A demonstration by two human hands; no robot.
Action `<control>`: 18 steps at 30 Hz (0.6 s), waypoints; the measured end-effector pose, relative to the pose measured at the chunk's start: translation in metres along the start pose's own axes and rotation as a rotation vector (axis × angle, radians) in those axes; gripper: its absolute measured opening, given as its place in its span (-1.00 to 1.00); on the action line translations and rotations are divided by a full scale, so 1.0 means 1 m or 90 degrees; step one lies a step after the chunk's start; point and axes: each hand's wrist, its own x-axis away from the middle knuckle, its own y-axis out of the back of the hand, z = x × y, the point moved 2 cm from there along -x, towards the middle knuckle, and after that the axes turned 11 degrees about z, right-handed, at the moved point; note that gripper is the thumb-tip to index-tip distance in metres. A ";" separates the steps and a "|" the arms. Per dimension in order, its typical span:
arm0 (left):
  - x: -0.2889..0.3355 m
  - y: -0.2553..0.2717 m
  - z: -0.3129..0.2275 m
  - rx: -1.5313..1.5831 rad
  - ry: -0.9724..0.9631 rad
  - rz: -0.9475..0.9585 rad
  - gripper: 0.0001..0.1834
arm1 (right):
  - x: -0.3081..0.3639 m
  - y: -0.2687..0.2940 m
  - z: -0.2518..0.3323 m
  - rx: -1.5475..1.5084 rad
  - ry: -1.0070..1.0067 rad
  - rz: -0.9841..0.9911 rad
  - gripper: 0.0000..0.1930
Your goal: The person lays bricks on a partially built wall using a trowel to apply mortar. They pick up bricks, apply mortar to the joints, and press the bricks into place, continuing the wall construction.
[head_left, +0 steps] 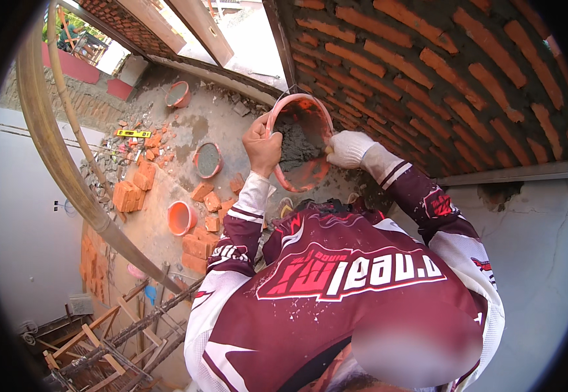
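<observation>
Hands [262, 145] [350, 150] grip bucket edges [297, 97] above floor [160, 114]

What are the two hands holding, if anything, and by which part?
A reddish bucket of grey mortar: the bare left hand grips its left rim; the gloved right hand is at the right rim, its exact grip unclear.

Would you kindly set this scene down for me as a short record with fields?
Left hand: bare, gripping the left rim of an orange bucket
Right hand: gloved in white, at the bucket's right rim; exact grip unclear
Contents: grey mortar
Clothing: maroon and white long-sleeved shirt
Right side: exposed brick wall
Floor, left: more buckets, one holding grey mortar; loose bricks; yellow spirit level
</observation>
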 end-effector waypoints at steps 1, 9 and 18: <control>0.001 -0.001 -0.001 -0.013 -0.041 0.011 -0.56 | -0.005 -0.015 0.002 -0.121 -0.029 0.052 -0.55; 0.002 0.025 0.014 0.046 -0.002 -0.017 -0.57 | 0.014 -0.052 0.013 -0.120 0.085 -0.146 -0.67; 0.003 -0.001 0.001 0.014 -0.038 0.024 -0.53 | 0.038 0.021 0.011 0.171 -0.091 -0.233 -0.79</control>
